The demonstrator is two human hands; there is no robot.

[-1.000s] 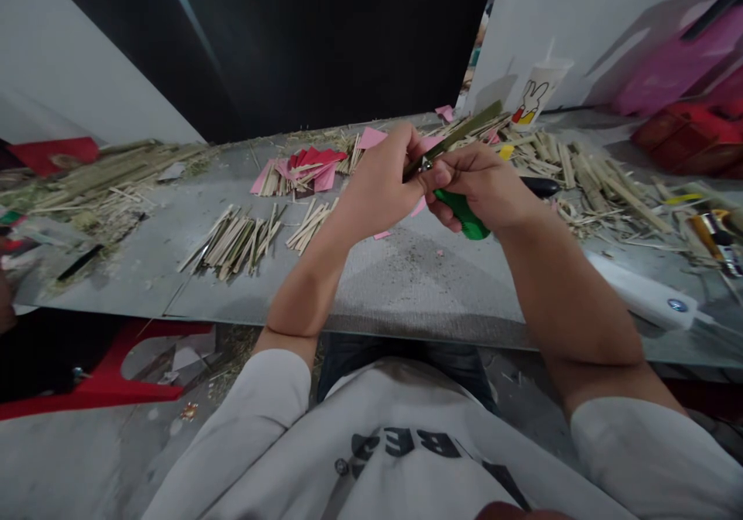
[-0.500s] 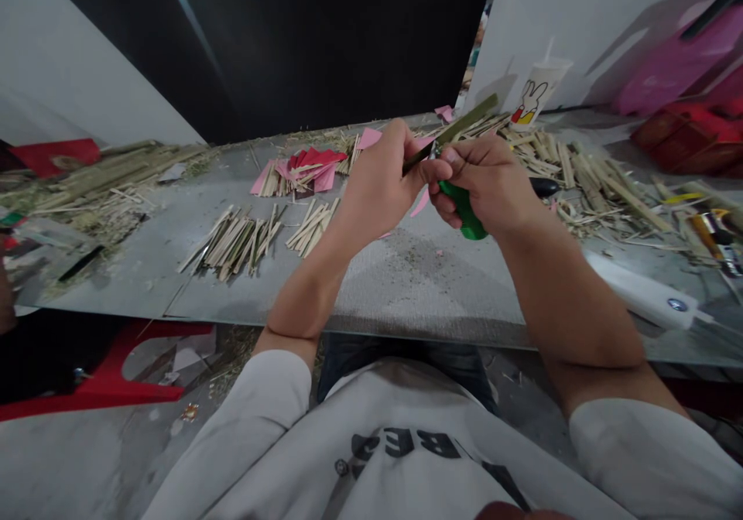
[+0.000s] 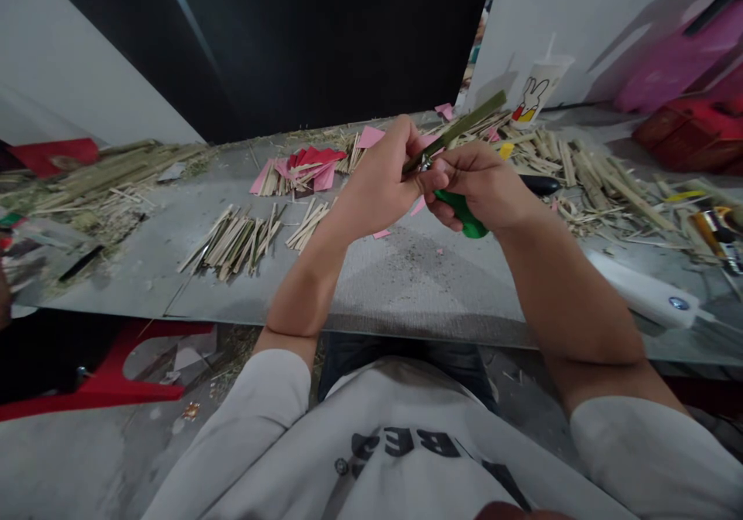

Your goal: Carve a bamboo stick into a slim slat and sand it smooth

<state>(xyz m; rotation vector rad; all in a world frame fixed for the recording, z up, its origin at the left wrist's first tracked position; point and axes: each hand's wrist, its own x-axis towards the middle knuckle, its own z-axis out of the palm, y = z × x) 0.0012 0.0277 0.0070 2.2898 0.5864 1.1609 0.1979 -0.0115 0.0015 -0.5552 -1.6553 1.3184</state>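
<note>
My left hand [image 3: 377,183] is closed around the lower end of a flat green bamboo-like strip [image 3: 473,121], which slants up to the right. In my right hand [image 3: 487,187] is a green-handled tool [image 3: 464,214]. Its small metal head [image 3: 426,162] touches or nearly touches the strip beside my left fingers; the blade's shape is mostly hidden. The fingertips of both hands meet there, over the grey table [image 3: 429,288].
Split sticks [image 3: 237,241] lie in a pile on the left, with pink and red paper pieces [image 3: 313,165] behind them. Wood scraps [image 3: 592,176], a rabbit-printed cup [image 3: 539,90] and a white device [image 3: 644,292] are on the right. A red stool [image 3: 110,377] stands lower left.
The tool's metal head has shifted slightly left and down, closer to my left fingers. The strip's far end reaches a little further right, and a yellow piece shows behind my right hand.
</note>
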